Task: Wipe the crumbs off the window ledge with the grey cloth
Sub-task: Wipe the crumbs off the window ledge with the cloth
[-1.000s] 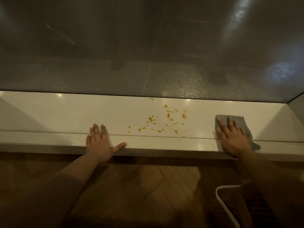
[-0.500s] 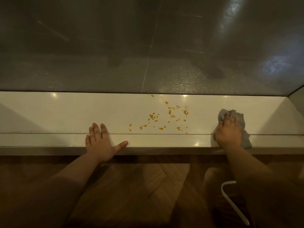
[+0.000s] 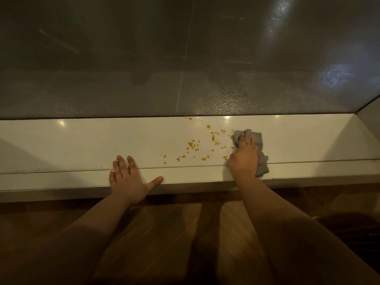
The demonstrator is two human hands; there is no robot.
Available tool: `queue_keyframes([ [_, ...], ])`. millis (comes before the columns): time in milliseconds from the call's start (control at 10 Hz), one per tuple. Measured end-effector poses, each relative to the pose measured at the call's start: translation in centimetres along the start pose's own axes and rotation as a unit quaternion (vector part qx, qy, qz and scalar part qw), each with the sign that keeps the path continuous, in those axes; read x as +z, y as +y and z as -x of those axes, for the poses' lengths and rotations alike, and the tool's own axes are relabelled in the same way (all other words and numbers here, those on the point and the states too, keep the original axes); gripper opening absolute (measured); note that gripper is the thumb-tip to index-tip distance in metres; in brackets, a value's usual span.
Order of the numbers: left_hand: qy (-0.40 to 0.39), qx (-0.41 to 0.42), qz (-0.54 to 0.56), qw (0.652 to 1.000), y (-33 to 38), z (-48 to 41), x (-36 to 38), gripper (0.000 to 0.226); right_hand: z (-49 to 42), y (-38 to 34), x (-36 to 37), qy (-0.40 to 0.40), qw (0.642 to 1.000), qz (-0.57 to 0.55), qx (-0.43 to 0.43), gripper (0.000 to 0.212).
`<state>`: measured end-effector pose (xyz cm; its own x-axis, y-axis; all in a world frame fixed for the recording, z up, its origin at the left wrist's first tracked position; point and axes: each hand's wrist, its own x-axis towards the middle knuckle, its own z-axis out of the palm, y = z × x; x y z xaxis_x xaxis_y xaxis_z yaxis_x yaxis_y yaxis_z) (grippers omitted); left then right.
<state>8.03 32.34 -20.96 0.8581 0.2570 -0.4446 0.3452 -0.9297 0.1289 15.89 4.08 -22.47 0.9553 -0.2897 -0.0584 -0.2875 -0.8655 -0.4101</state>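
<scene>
Orange crumbs [image 3: 193,145] lie scattered over the middle of the white window ledge [image 3: 82,140]. My right hand [image 3: 243,159] presses down on the bunched grey cloth [image 3: 259,159], fingers curled into its folds, at the right edge of the crumb patch. The cloth's left corner touches the nearest crumbs. My left hand [image 3: 128,179] rests flat on the ledge's front lip, fingers spread, thumb pointing right, a short way left of the crumbs and holding nothing.
Dark window glass [image 3: 185,58] rises straight from the back of the ledge. A side wall [image 3: 368,118] closes the ledge at the far right. Wooden floor [image 3: 164,233] lies below the ledge's front edge.
My right hand has bunched the flat cloth and slid it left along the ledge until it reached the crumbs. My left hand has stayed in place.
</scene>
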Motion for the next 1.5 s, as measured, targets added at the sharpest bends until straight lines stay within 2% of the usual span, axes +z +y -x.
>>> queue_keyframes([
  [200,0.0,0.002,0.0,1.0,0.0,0.0,0.0,0.116,1.4,-3.8,1.4,0.012,0.999,-0.04,0.003,0.068],
  [400,0.01,0.004,0.012,1.0,-0.1,0.0,0.1,0.116,1.9,-6.0,2.4,0.019,0.991,-0.121,0.046,0.076],
  [500,0.005,0.001,0.015,1.0,-0.1,-0.1,0.1,0.117,1.6,-5.7,3.0,0.057,0.976,-0.205,0.054,0.075],
  [600,-0.005,-0.004,0.017,1.0,0.0,-0.1,0.0,0.117,1.6,-5.1,2.4,0.047,0.936,-0.335,0.094,0.062],
  [700,-0.025,0.002,0.02,0.999,-0.1,-0.2,-0.4,0.117,1.8,-4.3,0.4,0.0,0.889,-0.439,0.126,0.061],
  [800,-0.034,0.005,0.022,0.999,-0.1,-0.1,-0.5,0.117,0.7,-3.3,-2.7,0.014,0.869,-0.486,0.09,0.053],
  [900,-0.04,0.002,0.021,0.999,-0.1,-0.2,-0.6,0.118,-2.0,-1.7,-5.3,0.042,0.917,-0.396,0.011,0.06],
  [1000,-0.037,-0.001,0.018,0.999,-0.1,-0.3,-0.5,0.119,-4.7,1.0,-6.9,0.023,0.958,-0.286,-0.021,0.066],
  [1100,-0.037,-0.004,0.012,0.999,-0.1,-0.3,-0.5,0.121,-6.3,4.1,-7.1,-0.024,0.985,-0.157,-0.062,0.049],
  [1200,-0.038,-0.005,0.006,0.999,-0.1,-0.3,-0.4,0.125,-7.0,5.5,-5.5,-0.013,0.986,-0.103,-0.13,0.033],
  [1300,-0.025,-0.005,0.002,1.0,-0.1,-0.4,-0.2,0.125,-8.3,5.7,-3.9,0.012,0.979,-0.043,-0.197,0.038],
  [1400,-0.022,-0.006,-0.002,1.0,0.0,-0.3,-0.2,0.125,-9.4,5.2,-3.2,-0.023,0.977,-0.023,-0.211,0.052],
  [1500,-0.02,-0.007,0.001,1.0,0.0,-0.3,-0.2,0.125,-9.8,4.2,-2.9,-0.035,0.977,-0.025,-0.207,0.057],
])
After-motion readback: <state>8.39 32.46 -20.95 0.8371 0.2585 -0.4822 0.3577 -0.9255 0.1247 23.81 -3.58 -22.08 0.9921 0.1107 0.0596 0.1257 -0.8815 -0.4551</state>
